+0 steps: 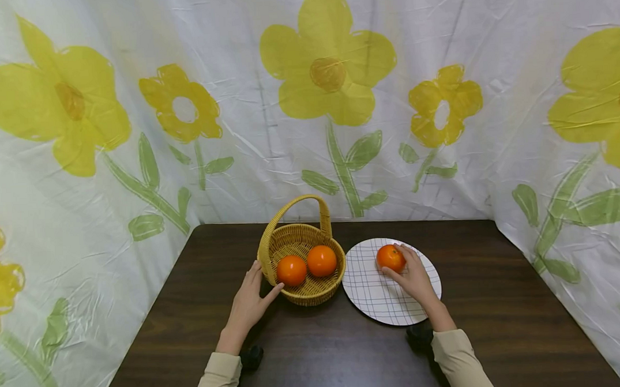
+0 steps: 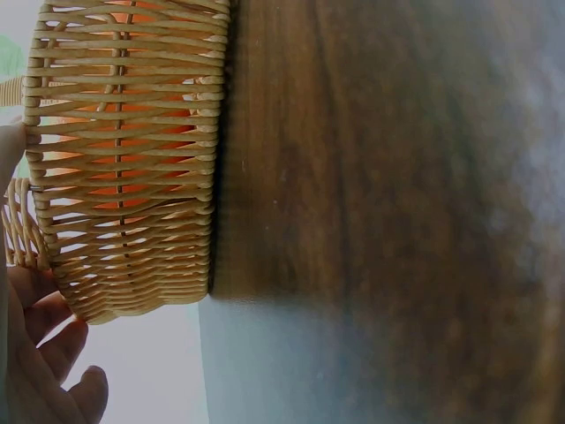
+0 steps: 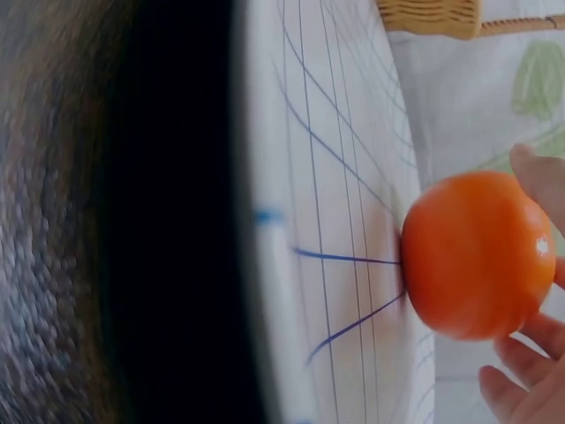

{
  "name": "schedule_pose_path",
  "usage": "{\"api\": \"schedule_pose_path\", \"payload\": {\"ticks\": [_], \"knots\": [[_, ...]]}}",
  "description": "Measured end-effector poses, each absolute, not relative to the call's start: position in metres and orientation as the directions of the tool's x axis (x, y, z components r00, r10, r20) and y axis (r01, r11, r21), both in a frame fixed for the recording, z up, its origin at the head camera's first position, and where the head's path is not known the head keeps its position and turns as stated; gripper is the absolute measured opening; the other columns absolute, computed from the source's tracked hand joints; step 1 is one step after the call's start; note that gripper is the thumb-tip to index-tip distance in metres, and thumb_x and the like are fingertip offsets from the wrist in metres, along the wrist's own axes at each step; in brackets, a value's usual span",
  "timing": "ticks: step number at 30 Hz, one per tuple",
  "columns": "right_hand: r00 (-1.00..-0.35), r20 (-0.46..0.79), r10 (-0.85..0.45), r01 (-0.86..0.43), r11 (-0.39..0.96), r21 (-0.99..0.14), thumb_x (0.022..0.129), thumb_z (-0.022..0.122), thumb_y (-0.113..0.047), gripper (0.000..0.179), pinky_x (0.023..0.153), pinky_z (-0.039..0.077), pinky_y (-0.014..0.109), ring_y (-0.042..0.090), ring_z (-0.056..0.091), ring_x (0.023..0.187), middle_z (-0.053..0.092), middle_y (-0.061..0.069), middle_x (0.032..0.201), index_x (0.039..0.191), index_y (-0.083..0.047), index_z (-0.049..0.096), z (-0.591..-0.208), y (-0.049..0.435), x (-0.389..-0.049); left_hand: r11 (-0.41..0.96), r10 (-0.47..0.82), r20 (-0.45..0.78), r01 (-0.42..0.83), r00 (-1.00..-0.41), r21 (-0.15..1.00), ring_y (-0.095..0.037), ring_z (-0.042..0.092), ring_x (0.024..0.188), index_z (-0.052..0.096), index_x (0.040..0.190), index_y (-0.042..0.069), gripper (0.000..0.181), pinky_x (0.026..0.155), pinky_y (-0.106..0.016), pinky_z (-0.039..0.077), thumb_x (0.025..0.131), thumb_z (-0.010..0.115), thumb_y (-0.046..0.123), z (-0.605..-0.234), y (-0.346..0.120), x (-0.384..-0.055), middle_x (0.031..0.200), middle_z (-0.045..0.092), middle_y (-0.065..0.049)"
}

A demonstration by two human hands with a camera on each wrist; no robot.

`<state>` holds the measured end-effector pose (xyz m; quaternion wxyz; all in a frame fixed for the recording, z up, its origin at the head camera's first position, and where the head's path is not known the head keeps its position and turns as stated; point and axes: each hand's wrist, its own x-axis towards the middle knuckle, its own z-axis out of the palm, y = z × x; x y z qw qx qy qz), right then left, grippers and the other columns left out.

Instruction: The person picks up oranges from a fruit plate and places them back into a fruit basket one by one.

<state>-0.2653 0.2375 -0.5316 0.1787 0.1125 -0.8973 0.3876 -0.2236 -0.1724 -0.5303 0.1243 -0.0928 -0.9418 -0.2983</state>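
Note:
A smooth, glossy orange fruit (image 1: 391, 258) rests on a round white plate (image 1: 374, 300) with dark grid lines. My right hand (image 1: 414, 275) holds this fruit from its right side, thumb on one side and fingers on the other; the right wrist view shows the fruit (image 3: 477, 256) touching the plate. To the left stands a yellow wicker basket (image 1: 306, 299) with an arched handle. Two more orange fruits, a left one (image 1: 291, 270) and a right one (image 1: 321, 260), lie inside it. My left hand (image 1: 248, 303) touches the basket's left side, thumb near the rim and fingers spread along the outside.
Everything stands on a dark brown wooden table (image 1: 317, 355). Behind and beside it hangs a white curtain (image 1: 246, 161) with yellow flowers. The plate is close to the basket's right side. Dark wrist-worn devices show under both forearms.

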Motion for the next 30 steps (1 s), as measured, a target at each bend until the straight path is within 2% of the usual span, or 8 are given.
{"api": "schedule_pose_path", "payload": {"ticks": [7,14,30], "knots": [[-0.931,0.361,-0.062,-0.306,0.673,-0.674,0.077,0.076,-0.028,0.077,0.093,0.039,0.06,0.044,0.044,0.117,0.039,0.027,0.134,0.137,0.0,0.039,-0.53,0.2385,-0.2666,0.803,0.099,0.296,0.252,-0.95,0.54,-0.029,0.022,0.14,0.026,0.148,0.014,0.082,0.104,-0.054,0.032,0.085,0.05,0.062,-0.5301,-0.1719,-0.2241,0.153,0.022,-0.007],[-0.924,0.378,-0.053,-0.315,0.664,-0.678,0.076,0.077,-0.024,0.077,0.09,0.042,0.058,0.042,0.049,0.111,0.043,0.025,0.13,0.139,0.0,0.038,-0.5337,0.2369,-0.271,0.803,0.098,0.289,0.247,-0.952,0.543,-0.028,0.022,0.14,0.024,0.148,0.015,0.082,0.104,-0.054,0.031,0.085,0.05,0.062,-0.5301,-0.1713,-0.2243,0.153,0.021,-0.007],[-0.94,0.341,-0.01,-0.258,0.675,-0.691,0.076,0.077,-0.031,0.075,0.084,0.047,0.056,0.041,0.053,0.105,0.045,0.023,0.125,0.136,-0.003,0.042,-0.5327,0.2319,-0.2732,0.799,0.099,0.274,0.241,-0.956,0.551,-0.029,0.021,0.14,0.023,0.148,0.014,0.083,0.105,-0.054,0.03,0.086,0.051,0.061,-0.5282,-0.1714,-0.2226,0.153,0.021,-0.007]]}}
